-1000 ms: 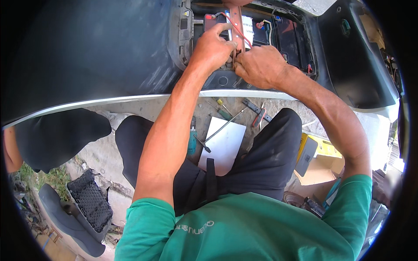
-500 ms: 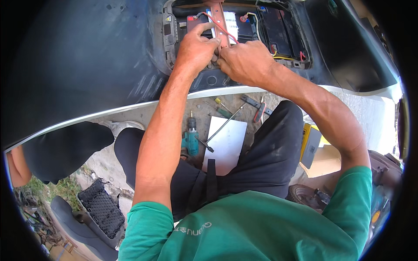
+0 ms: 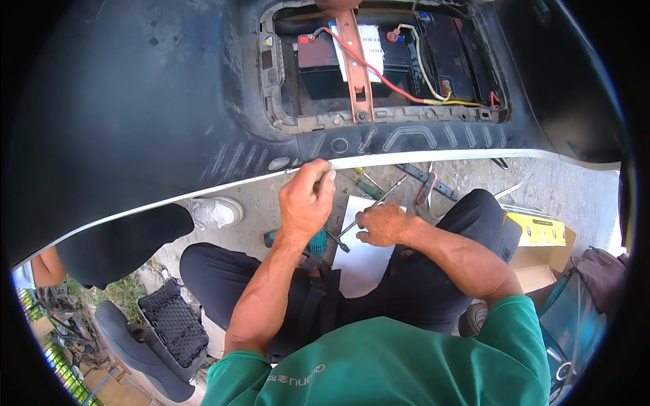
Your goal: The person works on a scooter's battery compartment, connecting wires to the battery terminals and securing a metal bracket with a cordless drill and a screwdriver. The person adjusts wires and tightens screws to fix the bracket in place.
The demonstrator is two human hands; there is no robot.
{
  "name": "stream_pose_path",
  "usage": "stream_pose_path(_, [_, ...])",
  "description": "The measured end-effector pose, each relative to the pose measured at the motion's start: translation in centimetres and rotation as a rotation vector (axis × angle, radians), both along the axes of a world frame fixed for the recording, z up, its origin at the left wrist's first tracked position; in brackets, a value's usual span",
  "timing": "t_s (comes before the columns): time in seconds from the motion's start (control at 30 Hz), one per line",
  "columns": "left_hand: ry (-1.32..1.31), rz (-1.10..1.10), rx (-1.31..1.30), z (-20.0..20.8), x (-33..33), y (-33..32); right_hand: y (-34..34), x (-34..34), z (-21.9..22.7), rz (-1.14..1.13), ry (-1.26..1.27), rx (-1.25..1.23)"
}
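Note:
My left hand [image 3: 306, 203] is closed just below the white edge of the dark panel [image 3: 169, 88], thumb against curled fingers. Anything in its pinch is too small to make out. Lower right, my right hand [image 3: 384, 224] curls its fingers at the rod of a T-handle wrench [image 3: 394, 187], which lies across a white sheet [image 3: 355, 274]. In the panel's opening sits a black battery [image 3: 323, 64] with a coppery metal strap [image 3: 355, 68] over it. The strap's near end rests at a bolt [image 3: 362, 116] on the opening's rim.
Red cable [image 3: 386, 80] and white cable [image 3: 420, 57] run over the batteries. On the ground are a teal drill [image 3: 317, 241], partly hidden, and a red-and-black tool [image 3: 426, 188]. A yellow box [image 3: 535, 230] stands right; another person's shoe [image 3: 218, 212] is left.
Both hands have left the strap and come down toward me, the right one to the T-handle wrench. The strap now stays in place untouched by them. My view has shifted slightly.

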State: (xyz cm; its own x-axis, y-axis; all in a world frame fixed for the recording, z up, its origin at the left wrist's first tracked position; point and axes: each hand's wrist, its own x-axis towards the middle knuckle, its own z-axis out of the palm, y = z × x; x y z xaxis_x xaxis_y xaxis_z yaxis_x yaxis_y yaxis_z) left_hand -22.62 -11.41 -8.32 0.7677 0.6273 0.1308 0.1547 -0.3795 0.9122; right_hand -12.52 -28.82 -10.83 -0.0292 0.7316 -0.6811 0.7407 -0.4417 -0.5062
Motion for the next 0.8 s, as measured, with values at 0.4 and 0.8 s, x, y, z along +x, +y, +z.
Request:
stream_pose_path(0.4, [0.908,0.112,0.158,-19.8,-5.0,5.0,1.4,0.3,1.2,-0.040,0.035,0.169])
stream_pose_path(0.8, [1.025,-0.008,0.105,-19.1,-4.8,4.9,1.2,1.4,1.6,-0.112,0.028,0.173])
